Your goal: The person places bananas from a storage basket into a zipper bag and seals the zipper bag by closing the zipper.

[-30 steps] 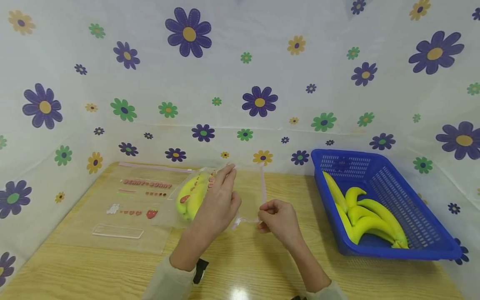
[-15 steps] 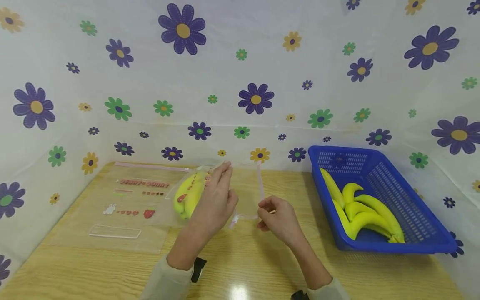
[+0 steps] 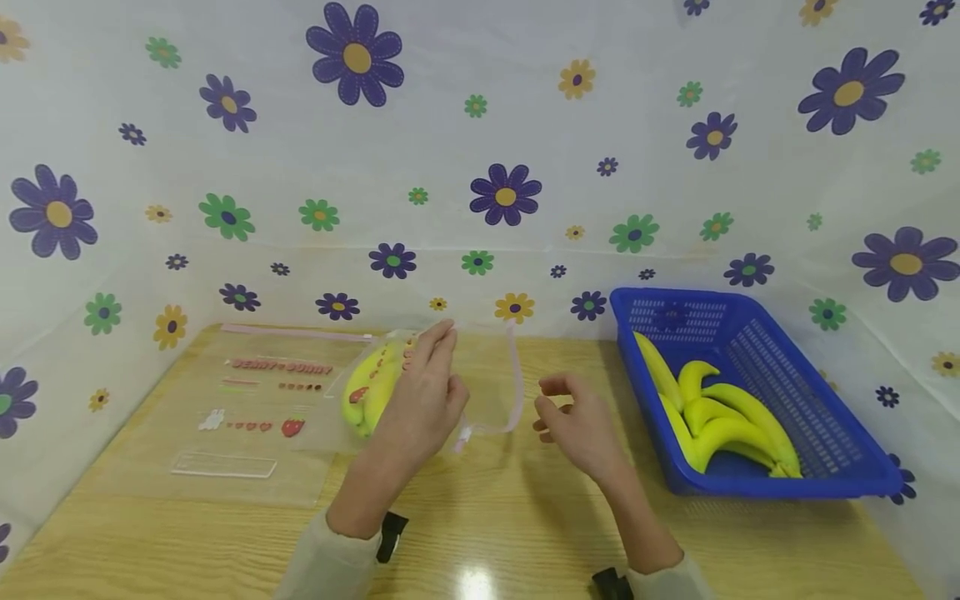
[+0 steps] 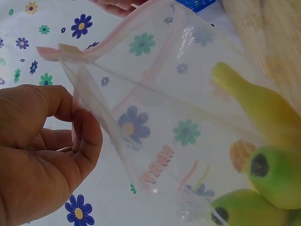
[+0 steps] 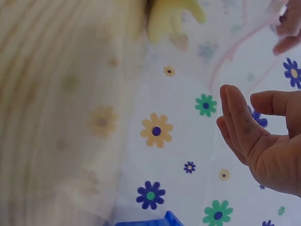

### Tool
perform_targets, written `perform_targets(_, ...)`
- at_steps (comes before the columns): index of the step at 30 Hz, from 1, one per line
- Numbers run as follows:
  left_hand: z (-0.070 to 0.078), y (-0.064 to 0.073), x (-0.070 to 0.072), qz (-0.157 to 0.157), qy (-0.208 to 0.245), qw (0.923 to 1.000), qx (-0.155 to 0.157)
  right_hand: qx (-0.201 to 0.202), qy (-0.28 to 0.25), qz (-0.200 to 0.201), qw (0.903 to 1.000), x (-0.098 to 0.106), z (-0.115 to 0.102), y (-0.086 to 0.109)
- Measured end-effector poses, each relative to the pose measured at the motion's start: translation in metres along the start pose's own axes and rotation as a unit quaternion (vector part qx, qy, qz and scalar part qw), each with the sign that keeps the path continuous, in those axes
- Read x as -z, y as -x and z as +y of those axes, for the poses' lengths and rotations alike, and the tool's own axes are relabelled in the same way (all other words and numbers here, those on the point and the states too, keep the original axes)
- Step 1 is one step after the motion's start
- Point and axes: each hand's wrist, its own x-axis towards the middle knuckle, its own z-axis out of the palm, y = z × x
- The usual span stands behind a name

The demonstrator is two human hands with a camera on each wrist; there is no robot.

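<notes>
A clear zip bag [image 3: 483,379] with a pink zip edge stands on its side in the middle of the table. Inside it lies a bunch of bananas [image 3: 363,387], partly covered by my left hand [image 3: 423,396]. The left wrist view shows the left thumb and fingers pinching the bag's side [image 4: 91,101] close to its pink mouth. Near that mouth, to the right, my right hand [image 3: 581,421] hangs in the air. Its thumb and fingers are apart and hold nothing, as the right wrist view [image 5: 263,136] also shows.
A second clear zip bag [image 3: 247,400], printed with a strawberry and a rabbit, lies flat at the left. At the right stands a blue plastic basket [image 3: 825,400] with several bananas [image 3: 731,433] in it. A flowered sheet [image 3: 442,142] hangs behind and beside the wooden table [image 3: 450,533].
My right hand has let go of the bag's pink edge and moved a little to the right. That edge now bows outward. The left hand keeps its hold.
</notes>
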Motion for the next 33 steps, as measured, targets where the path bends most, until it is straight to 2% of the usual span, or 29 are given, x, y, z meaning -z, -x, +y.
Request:
perform_targets(5, 0.000, -0.002, 0.001, -0.003, 0.008, 1.0000, 0.004, 0.021, 0.019, 0.015, 0.9995, 0.021, -0.010, 0.005)
perform_targets(11, 0.002, -0.002, 0.000, -0.017, 0.014, 0.9997, 0.004, 0.030, 0.119, 0.040, 0.9917, 0.050, -0.018, 0.009)
perform_targets(14, 0.001, -0.002, 0.001, -0.012, 0.011, 0.9999, 0.001, 0.053, 0.180, 0.038, 0.9816, 0.062, -0.021, 0.008)
perform_targets(18, -0.002, -0.001, 0.003, 0.000, 0.009, 1.0000, 0.001, 0.101, 0.264, 0.025, 0.9587, 0.078, -0.021, 0.007)
perform_targets(20, -0.002, -0.001, 0.003, 0.003, 0.009, 1.0000, 0.001, 0.107, 0.298, 0.019, 0.9484, 0.089, -0.018, 0.005)
perform_targets(22, -0.002, -0.001, 0.003, 0.005, 0.009, 0.9999, -0.001, 0.100, 0.323, 0.019, 0.9408, 0.102, -0.016, 0.001)
perform_targets(26, -0.001, -0.001, 0.002, -0.001, 0.014, 0.9999, -0.002, 0.062, 0.354, 0.009, 0.9334, 0.131, -0.009, -0.017)
perform_targets(30, -0.001, -0.001, 0.002, -0.002, 0.011, 0.9999, -0.004, 0.017, 0.371, -0.028, 0.9279, 0.153, 0.000, -0.037)
perform_targets(33, -0.002, 0.000, 0.001, -0.004, 0.003, 0.9999, -0.010, -0.017, 0.384, -0.056, 0.9215, 0.160, 0.007, -0.050)
